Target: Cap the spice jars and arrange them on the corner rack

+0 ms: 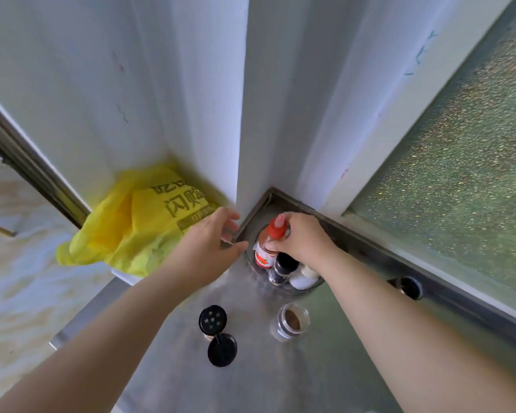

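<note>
Right hand (303, 238) grip curled round red-capped bottle (270, 244); left hand (212, 242) loose.

a home kitchen corner is shown: a brushed steel counter (251, 383) is set against white walls (191, 84) beside a frosted glass window (459, 174). spice jars (291, 321) and a red-capped sauce bottle (270, 242) are gathered at a corner rack (307, 286), and a yellow shopping bag (131, 228) is left nearby.

Corner rack (316, 286): crowded with a red-capped bottle (270, 244), dark jar (282, 268) and white jar (304, 278), walls close behind.
Counter (280, 377): open steel between flip-lid shaker (213, 323) and uncapped jar (291, 321).
Left: yellow bag (137, 225) fills the ledge.
</note>
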Available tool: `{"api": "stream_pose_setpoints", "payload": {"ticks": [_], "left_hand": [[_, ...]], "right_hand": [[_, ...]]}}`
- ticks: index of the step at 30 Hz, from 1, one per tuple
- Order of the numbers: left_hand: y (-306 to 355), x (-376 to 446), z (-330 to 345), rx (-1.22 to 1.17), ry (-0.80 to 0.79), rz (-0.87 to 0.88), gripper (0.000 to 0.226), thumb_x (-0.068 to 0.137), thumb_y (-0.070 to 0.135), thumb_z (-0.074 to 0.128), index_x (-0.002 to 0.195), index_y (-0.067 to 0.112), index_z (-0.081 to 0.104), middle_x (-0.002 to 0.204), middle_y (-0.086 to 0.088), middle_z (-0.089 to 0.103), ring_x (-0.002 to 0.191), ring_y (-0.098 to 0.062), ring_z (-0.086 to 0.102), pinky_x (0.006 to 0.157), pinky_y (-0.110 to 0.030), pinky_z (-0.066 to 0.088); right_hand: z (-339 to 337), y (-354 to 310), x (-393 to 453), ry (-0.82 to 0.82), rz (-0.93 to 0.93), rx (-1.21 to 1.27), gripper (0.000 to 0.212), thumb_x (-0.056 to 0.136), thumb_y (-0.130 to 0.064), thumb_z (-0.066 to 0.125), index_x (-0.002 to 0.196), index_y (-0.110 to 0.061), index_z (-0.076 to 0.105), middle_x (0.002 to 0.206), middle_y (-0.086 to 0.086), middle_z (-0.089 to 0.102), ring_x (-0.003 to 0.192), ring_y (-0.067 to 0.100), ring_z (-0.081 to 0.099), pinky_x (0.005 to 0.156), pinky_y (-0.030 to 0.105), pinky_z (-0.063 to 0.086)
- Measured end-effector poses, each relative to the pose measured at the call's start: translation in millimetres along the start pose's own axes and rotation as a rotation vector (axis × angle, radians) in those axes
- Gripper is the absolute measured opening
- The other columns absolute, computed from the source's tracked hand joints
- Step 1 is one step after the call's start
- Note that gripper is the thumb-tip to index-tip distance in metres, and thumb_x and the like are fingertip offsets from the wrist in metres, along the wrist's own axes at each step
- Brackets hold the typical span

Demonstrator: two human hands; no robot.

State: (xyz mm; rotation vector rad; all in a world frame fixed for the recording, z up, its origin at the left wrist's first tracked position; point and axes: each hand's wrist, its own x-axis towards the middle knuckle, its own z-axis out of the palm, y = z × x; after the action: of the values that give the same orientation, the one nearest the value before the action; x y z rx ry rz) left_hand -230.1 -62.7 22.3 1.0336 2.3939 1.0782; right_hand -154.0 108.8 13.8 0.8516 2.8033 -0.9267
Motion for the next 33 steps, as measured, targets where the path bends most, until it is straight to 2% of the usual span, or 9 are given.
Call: {"api": "stream_pose_setpoints", "payload": {"ticks": [5,9,13,14,16,19,22,26,33], "left_hand": [[-10,-15,3,-0.036,0.002,-0.038,0.028,0.082,0.02,0.063,0.107,0.02,0.05,0.096,0.006,0.06,0.084,-0.007,0.059,0.075,-0.024,0.049],[-24,-36,3,-0.043,-0.013,-0.09,0.023,0.085,0.017,0.059,0.107,0.02,0.053,0.099,0.005,0.061,0.089,-0.009,0.058,0.08,-0.025,0.049],[-44,-65,1,-0.087,0.02,-0.143,0.035,0.082,-0.006,0.045,0.104,0.019,0.056,0.099,0.003,0.062,0.095,-0.015,0.058,0.083,-0.029,0.048],[-49,-73,2,-0.1,0.018,-0.158,0.044,0.078,-0.011,0.04,0.103,0.021,0.056,0.099,0.004,0.061,0.096,-0.016,0.058,0.085,-0.031,0.048],[-58,-90,7,-0.13,-0.026,-0.191,0.054,0.071,-0.015,0.036,0.103,0.027,0.052,0.102,0.009,0.058,0.1,-0.014,0.057,0.086,-0.027,0.045],[-66,-109,21,-0.216,-0.142,-0.235,0.061,0.069,-0.008,0.05,0.11,0.036,0.043,0.113,0.017,0.05,0.11,-0.005,0.049,0.088,-0.019,0.04],[-69,-117,38,-0.255,-0.184,-0.218,0.065,0.064,0.013,0.067,0.117,0.04,0.038,0.117,0.024,0.048,0.112,0.006,0.045,0.089,-0.014,0.036],[-70,-120,57,-0.337,0.007,-0.21,0.05,0.069,0.007,0.073,0.105,0.036,0.052,0.103,0.026,0.061,0.1,0.009,0.055,0.088,-0.009,0.04],[-66,-121,61,-0.453,0.102,-0.259,0.041,0.068,-0.008,0.069,0.09,0.025,0.06,0.092,0.007,0.067,0.084,0.006,0.061,0.076,-0.006,0.045]], "right_hand": [[5,3,1,-0.03,0.012,0.037,0.037,0.064,-0.029,0.078,0.097,-0.023,0.062,0.098,0.0,0.069,0.095,0.021,0.063,0.086,0.032,0.05],[-4,6,-4,-0.019,-0.003,-0.102,0.086,0.062,-0.032,0.082,0.134,-0.013,0.039,0.131,0.01,0.05,0.122,0.026,0.049,0.103,0.036,0.039],[-15,-8,-42,0.338,-0.281,-0.106,0.045,0.074,-0.012,0.069,0.115,-0.008,0.051,0.106,0.006,0.051,0.091,0.021,0.052,0.083,0.028,0.041],[-12,-14,-52,0.279,-0.36,-0.063,0.038,0.076,-0.01,0.067,0.111,-0.011,0.053,0.1,-0.001,0.049,0.082,0.014,0.049,0.081,0.027,0.043],[2,-23,-71,-0.062,-0.454,-0.111,0.041,0.08,-0.013,0.064,0.118,-0.021,0.051,0.102,-0.009,0.049,0.08,0.007,0.048,0.082,0.027,0.046],[35,-21,-82,-0.479,-0.462,-0.32,0.066,0.082,-0.018,0.065,0.137,-0.03,0.031,0.138,-0.011,0.038,0.11,0.014,0.052,0.093,0.035,0.045],[58,-13,-84,-0.522,-0.448,-0.311,0.08,0.076,-0.026,0.072,0.14,-0.031,0.024,0.145,-0.014,0.031,0.12,0.014,0.049,0.096,0.036,0.044],[71,-8,-86,-0.496,-0.441,-0.244,0.089,0.073,-0.03,0.071,0.143,-0.037,0.016,0.145,-0.017,0.03,0.119,0.01,0.049,0.095,0.036,0.045],[75,-7,-91,-0.492,-0.36,0.047,0.072,0.072,-0.032,0.076,0.135,-0.03,0.042,0.117,-0.02,0.044,0.091,-0.002,0.054,0.079,0.015,0.045]]}}
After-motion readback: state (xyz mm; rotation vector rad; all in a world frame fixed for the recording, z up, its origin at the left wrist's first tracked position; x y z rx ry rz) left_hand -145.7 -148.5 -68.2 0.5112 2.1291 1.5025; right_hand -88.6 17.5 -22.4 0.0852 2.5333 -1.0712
